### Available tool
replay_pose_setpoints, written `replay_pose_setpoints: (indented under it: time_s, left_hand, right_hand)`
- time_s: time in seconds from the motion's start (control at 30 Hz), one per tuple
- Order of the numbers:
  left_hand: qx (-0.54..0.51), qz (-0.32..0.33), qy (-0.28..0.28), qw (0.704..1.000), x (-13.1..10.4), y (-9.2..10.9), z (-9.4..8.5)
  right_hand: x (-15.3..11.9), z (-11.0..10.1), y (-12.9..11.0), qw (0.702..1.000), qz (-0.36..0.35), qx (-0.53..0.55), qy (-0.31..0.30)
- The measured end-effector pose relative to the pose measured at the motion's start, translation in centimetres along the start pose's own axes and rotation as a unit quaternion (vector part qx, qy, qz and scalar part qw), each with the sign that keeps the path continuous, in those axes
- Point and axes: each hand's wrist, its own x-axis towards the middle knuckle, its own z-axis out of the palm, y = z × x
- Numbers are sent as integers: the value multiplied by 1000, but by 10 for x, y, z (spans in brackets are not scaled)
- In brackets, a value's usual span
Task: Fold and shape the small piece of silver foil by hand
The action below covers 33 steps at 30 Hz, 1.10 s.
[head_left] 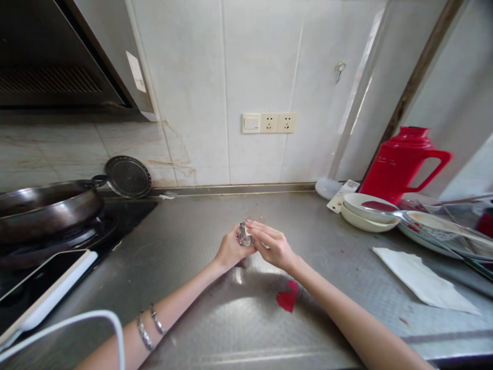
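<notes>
My left hand [231, 249] is wrapped round a small shiny, silvery thing [245, 234] with a faceted look, held just above the steel counter [200, 313]. Its exact kind is hard to make out, since fingers cover most of it. My right hand [274, 245] is closed against the same thing from the right, fingers pressed together over its top and side. A whitish patch shows on the thing near the right fingertips. Below my right wrist lies a torn red scrap [287, 296], flat on the counter, touched by neither hand.
Left: a pan [50, 208] on the black stove [131, 210], a phone [42, 293] and a white cable [77, 316]. Right: a white paper napkin [423, 280], stacked bowls [365, 222] and a red thermos jug [400, 164]. A tiled wall [192, 92] stands behind.
</notes>
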Motion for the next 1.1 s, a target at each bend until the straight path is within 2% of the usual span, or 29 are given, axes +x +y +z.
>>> replay_pose_setpoints:
  time_s: [0.07, 0.23, 0.37, 0.5, 0.6, 0.7, 0.9, 1.1]
  left_hand:
    - [-4, 3, -6, 1000, -1, 4, -1]
    - [-10, -1, -10, 1000, -4, 14, -1]
    - [-82, -13, -32, 996, -3, 16, 1]
    - [-123, -76, -40, 989, -3, 18, 0]
    - [-123, -106, -44, 986, -3, 21, -3]
    - [-116, -108, -57, 986, -2, 23, -6]
    - [-121, -81, -70, 987, -1, 19, -7]
    - [-92, -63, -76, 991, -1, 16, -6]
  right_hand:
    - [1, -3, 2, 1000, -2, -3, -9]
    - [2, -5, 6, 992, 115, -20, 45]
    - [1, -4, 3, 998, 48, -11, 50]
    - [1, -6, 2, 1000, -7, 11, 20]
    - [2, -7, 3, 999, 32, 22, 26]
    - [4, -9, 2, 996, 74, 27, 50]
    - [4, -10, 0, 998, 39, 44, 33]
    - [4, -9, 4, 996, 77, 19, 50]
